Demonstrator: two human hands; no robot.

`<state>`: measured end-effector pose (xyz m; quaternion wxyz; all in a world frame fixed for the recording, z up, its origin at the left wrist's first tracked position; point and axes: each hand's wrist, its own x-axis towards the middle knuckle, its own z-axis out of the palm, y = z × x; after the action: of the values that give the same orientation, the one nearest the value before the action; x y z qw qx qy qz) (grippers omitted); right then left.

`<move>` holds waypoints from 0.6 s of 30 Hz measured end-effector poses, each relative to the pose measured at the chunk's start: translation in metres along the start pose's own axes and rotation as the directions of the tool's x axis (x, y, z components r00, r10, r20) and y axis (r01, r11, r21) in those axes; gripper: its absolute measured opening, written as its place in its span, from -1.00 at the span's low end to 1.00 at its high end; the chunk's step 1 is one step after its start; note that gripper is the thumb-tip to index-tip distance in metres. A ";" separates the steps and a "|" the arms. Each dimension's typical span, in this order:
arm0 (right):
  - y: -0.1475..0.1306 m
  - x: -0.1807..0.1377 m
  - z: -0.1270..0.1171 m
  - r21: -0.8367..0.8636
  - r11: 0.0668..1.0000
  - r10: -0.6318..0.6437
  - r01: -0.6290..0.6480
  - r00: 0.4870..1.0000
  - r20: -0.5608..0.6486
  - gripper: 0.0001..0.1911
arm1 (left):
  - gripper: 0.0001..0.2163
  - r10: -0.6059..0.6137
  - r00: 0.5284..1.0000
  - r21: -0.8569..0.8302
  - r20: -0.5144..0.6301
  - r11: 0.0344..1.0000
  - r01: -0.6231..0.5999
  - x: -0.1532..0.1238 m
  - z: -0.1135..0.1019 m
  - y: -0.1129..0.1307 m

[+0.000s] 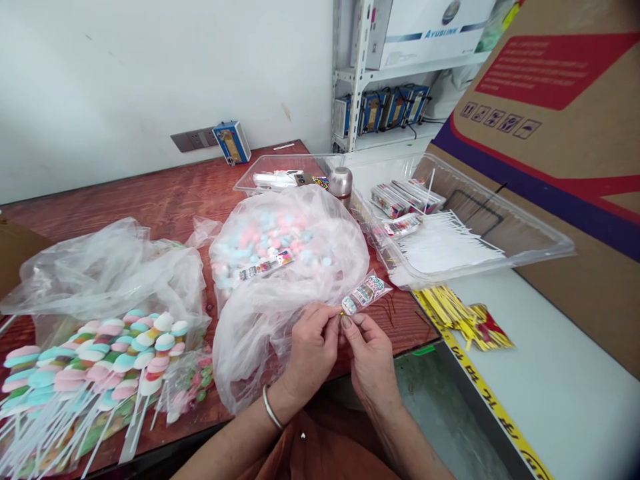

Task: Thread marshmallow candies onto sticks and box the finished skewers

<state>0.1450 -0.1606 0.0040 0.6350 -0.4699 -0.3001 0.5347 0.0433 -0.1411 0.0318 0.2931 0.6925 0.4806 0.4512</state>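
Note:
My left hand (pixel 314 341) and my right hand (pixel 371 353) meet at the table's front edge, fingertips pinched together. Between them is the gathered end of a small clear printed candy bag (pixel 367 293), which points up and to the right. A speck of yellow, like a twist tie, shows at the bag's neck; my fingers hide most of it. Right behind my hands lies a large plastic bag (pixel 280 230) of pink, blue and white marshmallows, with a printed wrapper (pixel 267 265) on top. Marshmallow skewers (pixel 107 357) on white sticks are heaped to the left.
A clear tray (pixel 545 241) at the right holds white sticks (pixel 445 240) and stacked printed wrappers. Yellow twist ties (pixel 450 310) lie below it. A metal flask (pixel 341 181) stands behind the marshmallow bag. A large cardboard box (pixel 565 147) rises on the right.

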 end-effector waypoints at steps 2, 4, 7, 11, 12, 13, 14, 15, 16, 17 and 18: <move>-0.001 0.000 -0.002 -0.049 0.998 -0.047 0.048 0.999 0.020 -0.83 | -0.85 -0.157 0.986 -0.192 0.060 0.967 0.166 0.001 0.000 0.001; -0.006 0.000 -0.004 -0.055 0.995 -0.074 0.077 0.995 0.061 -0.83 | -0.84 -0.291 0.942 -0.420 0.168 0.843 0.335 0.002 0.001 0.000; -0.019 -0.004 -0.006 0.069 0.998 -0.011 0.002 0.991 0.130 -0.81 | -0.80 -0.338 0.880 -0.652 0.334 0.592 0.475 0.005 0.000 -0.006; -0.034 -0.013 -0.012 0.117 0.945 0.253 -0.306 0.908 0.335 -0.72 | -0.82 -0.059 0.888 -0.606 0.456 0.710 0.358 0.018 -0.021 -0.009; -0.035 -0.015 -0.015 0.081 0.942 0.277 -0.326 0.890 0.362 -0.70 | -0.81 0.037 0.879 -0.532 0.476 0.807 0.254 0.021 -0.028 -0.006; -0.037 -0.016 -0.019 0.030 0.954 0.268 -0.299 0.892 0.365 -0.70 | -0.77 0.119 0.867 -0.441 0.484 0.889 0.124 0.023 -0.036 -0.001; -0.038 -0.017 -0.022 -0.036 0.973 0.227 -0.229 0.911 0.346 -0.72 | -0.73 0.178 0.867 -0.342 0.465 0.940 -0.010 0.023 -0.042 0.005; -0.040 -0.017 -0.026 -0.120 0.984 0.160 -0.129 0.936 0.313 -0.74 | -0.70 0.218 0.880 -0.245 0.421 0.962 -0.121 0.022 -0.047 0.013; -0.043 -0.017 -0.030 -0.214 0.977 0.076 -0.016 0.959 0.273 -0.77 | -0.69 0.237 0.900 -0.165 0.365 0.968 -0.188 0.019 -0.051 0.021; -0.047 -0.017 -0.033 -0.307 0.947 -0.017 0.090 0.972 0.233 -0.82 | -0.70 0.233 0.916 -0.117 0.327 0.972 -0.205 0.015 -0.053 0.028; -0.051 -0.018 -0.035 -0.389 0.903 -0.110 0.183 0.973 0.203 -0.85 | -0.71 0.200 0.920 -0.097 0.337 0.979 -0.177 0.010 -0.053 0.035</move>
<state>0.1918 -0.1872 0.0402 0.5333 -0.5182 -0.4938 0.4508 0.0109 -0.1462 0.0871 0.3503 0.7940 0.3379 0.3643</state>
